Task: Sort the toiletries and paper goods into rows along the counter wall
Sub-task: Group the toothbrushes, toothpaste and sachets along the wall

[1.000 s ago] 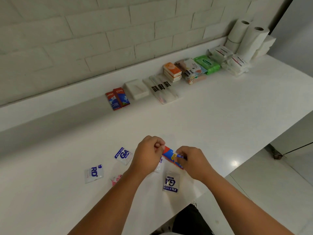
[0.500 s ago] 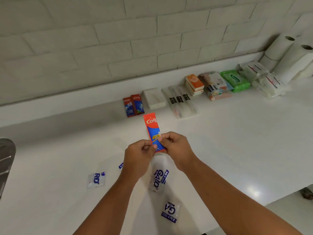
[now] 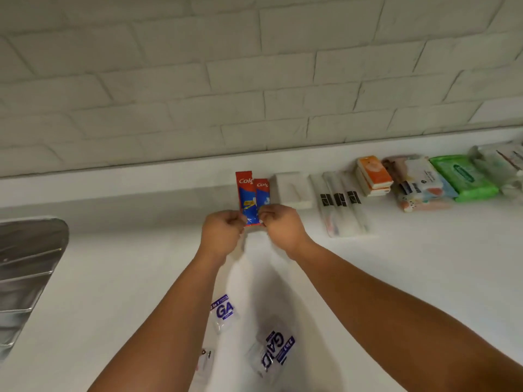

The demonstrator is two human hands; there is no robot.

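The toothpaste sachet (image 3: 245,198) is held up just short of the wall (image 3: 254,80), its long axis pointing away from the person toward it. The left hand (image 3: 222,232) and right hand (image 3: 280,229) each pinch a near bottom corner. A matching sachet (image 3: 263,190) lies just to its right, on the right hand's side.

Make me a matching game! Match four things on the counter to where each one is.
Things:
1. red toothpaste sachet
2. green wipes pack
3. metal sink
4. GA sachet

Places:
a. far left edge
b. lying flat, nearest the person
c. pinched by the left hand and right hand
d. at the back, on the right

Pairs: 1-c, 2-d, 3-a, 4-b
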